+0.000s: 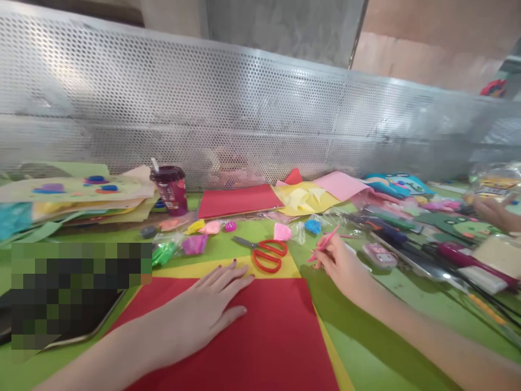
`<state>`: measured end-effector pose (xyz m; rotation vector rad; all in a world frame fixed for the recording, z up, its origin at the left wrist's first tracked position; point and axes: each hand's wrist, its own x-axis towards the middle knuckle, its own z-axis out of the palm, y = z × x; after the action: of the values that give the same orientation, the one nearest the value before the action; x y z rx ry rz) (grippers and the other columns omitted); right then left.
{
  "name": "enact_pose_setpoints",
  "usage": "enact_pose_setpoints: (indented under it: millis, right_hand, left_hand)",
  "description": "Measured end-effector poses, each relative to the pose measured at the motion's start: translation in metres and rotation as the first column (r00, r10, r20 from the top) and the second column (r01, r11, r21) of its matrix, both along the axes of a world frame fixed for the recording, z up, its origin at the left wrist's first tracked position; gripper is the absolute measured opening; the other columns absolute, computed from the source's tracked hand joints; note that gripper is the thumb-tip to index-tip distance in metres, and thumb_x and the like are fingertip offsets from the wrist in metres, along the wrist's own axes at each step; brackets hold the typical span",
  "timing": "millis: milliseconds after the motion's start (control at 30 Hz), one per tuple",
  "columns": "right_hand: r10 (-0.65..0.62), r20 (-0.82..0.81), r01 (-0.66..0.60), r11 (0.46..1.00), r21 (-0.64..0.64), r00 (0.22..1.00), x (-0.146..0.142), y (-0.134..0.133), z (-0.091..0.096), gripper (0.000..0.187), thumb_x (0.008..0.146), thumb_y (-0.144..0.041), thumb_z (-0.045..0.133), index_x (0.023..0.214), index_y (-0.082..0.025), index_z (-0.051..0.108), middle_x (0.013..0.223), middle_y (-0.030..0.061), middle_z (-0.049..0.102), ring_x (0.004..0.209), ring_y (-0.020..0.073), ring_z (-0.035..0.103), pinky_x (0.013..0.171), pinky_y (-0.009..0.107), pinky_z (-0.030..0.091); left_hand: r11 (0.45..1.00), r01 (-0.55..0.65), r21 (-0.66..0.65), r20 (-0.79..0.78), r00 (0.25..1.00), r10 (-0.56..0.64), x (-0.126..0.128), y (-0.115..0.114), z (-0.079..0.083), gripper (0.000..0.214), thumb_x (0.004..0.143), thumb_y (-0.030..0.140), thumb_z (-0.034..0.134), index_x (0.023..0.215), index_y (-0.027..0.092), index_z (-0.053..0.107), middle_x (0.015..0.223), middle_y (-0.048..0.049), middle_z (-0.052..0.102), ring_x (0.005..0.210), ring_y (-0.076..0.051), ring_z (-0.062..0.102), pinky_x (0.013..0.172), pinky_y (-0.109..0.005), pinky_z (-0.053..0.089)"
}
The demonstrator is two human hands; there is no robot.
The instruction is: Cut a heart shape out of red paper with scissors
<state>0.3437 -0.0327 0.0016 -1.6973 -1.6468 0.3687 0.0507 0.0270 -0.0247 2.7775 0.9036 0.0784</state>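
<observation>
My left hand lies flat with its fingers spread on a sheet of red paper. Under the red sheet is a yellow sheet, showing along the far and right edges. My right hand pinches a thin pink stick-like tool, held slanted just right of the paper. What kind of tool it is, I cannot tell. Red-handled scissors rest on the far edge of the yellow sheet, between my hands, with their blades pointing left.
Small bags of coloured clay lie beyond the paper. A purple lidded cup stands behind them, beside stacked coloured sheets. A dark, partly blurred device is at left. Pens and a small pink tin crowd the right, near another person's hand.
</observation>
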Motion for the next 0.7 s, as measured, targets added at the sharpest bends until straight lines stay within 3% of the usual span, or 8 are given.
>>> enact_pose_setpoints:
  millis: [133, 267, 367, 533, 700]
  right_hand:
    - [0.064, -0.034, -0.064, 0.998, -0.011, 0.997, -0.004, -0.004, -0.002, 0.011, 0.086, -0.032, 0.042, 0.083, -0.024, 0.035, 0.072, 0.0017, 0.062, 0.067, 0.0183, 0.064, 0.062, 0.033, 0.049]
    - [0.002, -0.061, 0.003, 0.997, 0.075, 0.998, 0.002, 0.003, -0.010, 0.019, 0.079, -0.035, 0.049, 0.083, -0.024, 0.033, 0.076, 0.0024, 0.060, 0.069, 0.0202, 0.064, 0.064, 0.036, 0.050]
    - [-0.060, 0.008, 0.060, 0.996, 0.074, 0.998, 0.004, 0.008, -0.012, 0.020, 0.077, -0.035, 0.050, 0.081, -0.024, 0.034, 0.077, 0.0039, 0.060, 0.070, 0.0222, 0.065, 0.062, 0.037, 0.049]
    - [-0.016, 0.010, 0.015, 1.000, 0.025, 1.000, -0.002, 0.008, -0.007, 0.017, 0.080, -0.035, 0.047, 0.082, -0.025, 0.033, 0.075, 0.0028, 0.062, 0.075, 0.0224, 0.067, 0.068, 0.037, 0.049]
    - [-0.042, 0.039, 0.041, 0.999, 0.019, 0.998, -0.005, 0.007, -0.005, 0.018, 0.080, -0.034, 0.048, 0.081, -0.025, 0.033, 0.074, 0.0018, 0.061, 0.072, 0.0220, 0.067, 0.066, 0.036, 0.049]
  left_hand:
    - [1.000, -0.027, -0.008, -0.068, 0.997, 0.026, -0.009, -0.001, 0.003, 0.055, 0.091, 0.057, 0.027, 0.139, 0.031, 0.030, 0.148, -0.0014, 0.026, 0.135, -0.026, 0.023, 0.105, -0.048, 0.031]
    - [0.999, -0.030, 0.024, -0.044, 0.999, 0.031, -0.013, -0.003, 0.009, 0.055, 0.090, 0.056, 0.032, 0.137, 0.027, 0.036, 0.145, -0.0046, 0.032, 0.133, -0.027, 0.029, 0.102, -0.046, 0.036]
    - [0.996, -0.009, 0.089, 0.020, 1.000, 0.007, -0.013, -0.006, 0.006, 0.051, 0.091, 0.051, 0.034, 0.135, 0.027, 0.039, 0.143, -0.0036, 0.036, 0.131, -0.026, 0.033, 0.101, -0.044, 0.038]
    - [0.967, 0.004, 0.254, 0.066, 0.998, -0.022, -0.013, -0.011, -0.004, 0.048, 0.093, 0.047, 0.034, 0.135, 0.026, 0.040, 0.142, -0.0036, 0.038, 0.129, -0.028, 0.036, 0.101, -0.046, 0.038]
    - [0.935, 0.042, 0.351, 0.021, 0.998, -0.053, -0.012, -0.014, -0.006, 0.048, 0.094, 0.044, 0.031, 0.135, 0.021, 0.041, 0.141, -0.0052, 0.039, 0.127, -0.030, 0.038, 0.099, -0.048, 0.040]
